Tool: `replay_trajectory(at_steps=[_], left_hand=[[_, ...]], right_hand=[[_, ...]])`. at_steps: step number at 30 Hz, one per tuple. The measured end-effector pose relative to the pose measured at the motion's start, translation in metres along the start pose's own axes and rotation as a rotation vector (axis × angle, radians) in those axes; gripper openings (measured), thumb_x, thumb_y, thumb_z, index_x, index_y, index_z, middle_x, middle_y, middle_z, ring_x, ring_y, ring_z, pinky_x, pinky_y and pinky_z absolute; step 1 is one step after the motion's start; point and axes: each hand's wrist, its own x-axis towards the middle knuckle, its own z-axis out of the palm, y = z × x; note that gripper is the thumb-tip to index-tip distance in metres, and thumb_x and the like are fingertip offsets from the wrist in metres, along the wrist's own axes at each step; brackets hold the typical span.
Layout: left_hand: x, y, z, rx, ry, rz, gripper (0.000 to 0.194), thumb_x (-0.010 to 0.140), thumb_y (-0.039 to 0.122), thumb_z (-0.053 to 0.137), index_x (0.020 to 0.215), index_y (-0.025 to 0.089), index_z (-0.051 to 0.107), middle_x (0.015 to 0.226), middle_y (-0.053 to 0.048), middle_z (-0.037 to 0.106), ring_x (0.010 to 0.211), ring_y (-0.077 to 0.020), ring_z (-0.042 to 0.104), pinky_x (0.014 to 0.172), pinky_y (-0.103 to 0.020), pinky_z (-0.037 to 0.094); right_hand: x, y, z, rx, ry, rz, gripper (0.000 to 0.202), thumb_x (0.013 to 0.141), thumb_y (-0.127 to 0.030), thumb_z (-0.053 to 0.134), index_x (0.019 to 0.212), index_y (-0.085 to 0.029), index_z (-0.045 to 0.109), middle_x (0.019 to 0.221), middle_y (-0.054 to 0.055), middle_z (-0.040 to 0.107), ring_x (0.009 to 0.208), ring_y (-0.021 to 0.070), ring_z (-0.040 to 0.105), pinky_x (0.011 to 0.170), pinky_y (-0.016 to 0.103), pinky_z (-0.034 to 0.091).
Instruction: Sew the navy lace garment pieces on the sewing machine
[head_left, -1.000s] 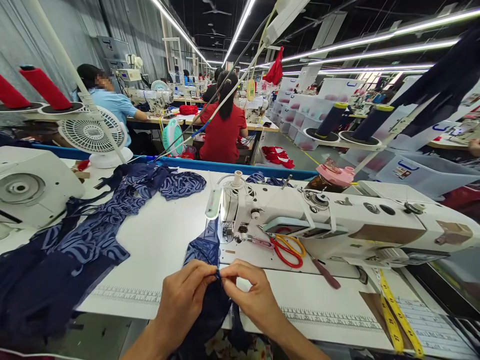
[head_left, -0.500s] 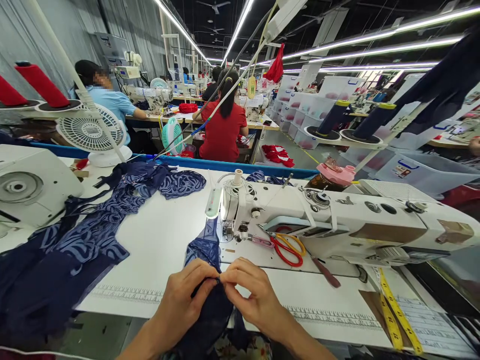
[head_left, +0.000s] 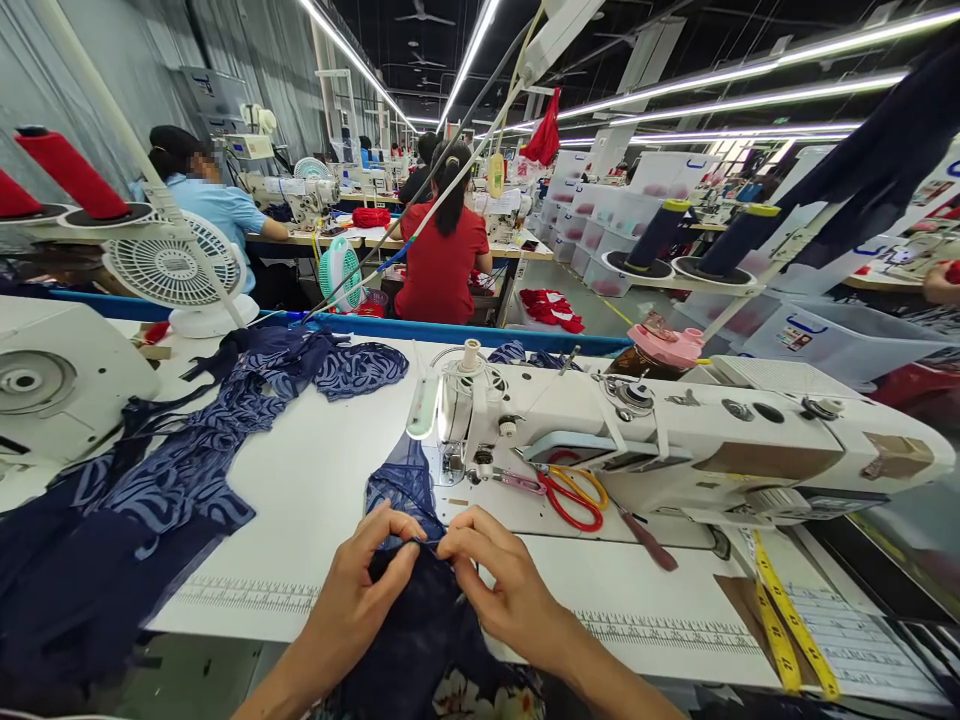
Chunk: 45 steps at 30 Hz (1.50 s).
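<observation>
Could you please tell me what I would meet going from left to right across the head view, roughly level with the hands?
Navy fabric pile, left hand, right hand, brown-handled tool, yellow measuring tape, sheet with writing.

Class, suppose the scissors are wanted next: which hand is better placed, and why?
Probably the right hand: the scissors lie nearer it, on its own side. The left hand is farther off; both pinch navy fabric.

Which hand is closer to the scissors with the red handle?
Right. The right hand pinches dark blue cloth, left of the scissors and nearer the person; the left hand pinches the same cloth, farther left.
</observation>
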Motion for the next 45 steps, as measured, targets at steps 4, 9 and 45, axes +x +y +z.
replay_trajectory(at_steps=[4,9,45], left_hand=[[0.001,-0.001,0.0,-0.005,0.005,-0.015,0.018,0.096,0.037,0.047,0.092,0.025,0.06,0.093,-0.001,0.064,0.094,-0.0189,0.061,0.121,-0.043,0.015],[0.002,-0.004,0.0,-0.073,-0.018,-0.049,0.018,0.095,0.04,0.05,0.092,0.025,0.059,0.096,-0.001,0.064,0.099,-0.0197,0.059,0.12,-0.042,0.018],[0.078,-0.071,-0.033,0.741,-0.427,0.903,0.02,0.088,0.004,0.052,0.097,0.019,0.062,0.119,-0.007,0.062,0.121,-0.0251,0.051,0.115,-0.059,0.029]], right_hand=[[0.002,-0.003,0.001,0.061,0.008,0.026,0.017,0.091,-0.015,0.053,0.103,-0.024,0.06,0.103,0.005,0.058,0.093,0.0188,0.057,0.081,0.03,0.046],[0.004,0.0,0.006,0.085,0.126,0.067,0.01,0.092,-0.018,0.059,0.083,-0.022,0.059,0.091,0.002,0.064,0.087,0.0178,0.06,0.079,0.029,0.046],[0.041,0.088,-0.002,-0.742,-0.189,-0.342,0.037,0.093,0.002,0.042,0.121,-0.016,0.059,0.12,0.009,0.063,0.109,0.0194,0.059,0.083,0.029,0.053]])
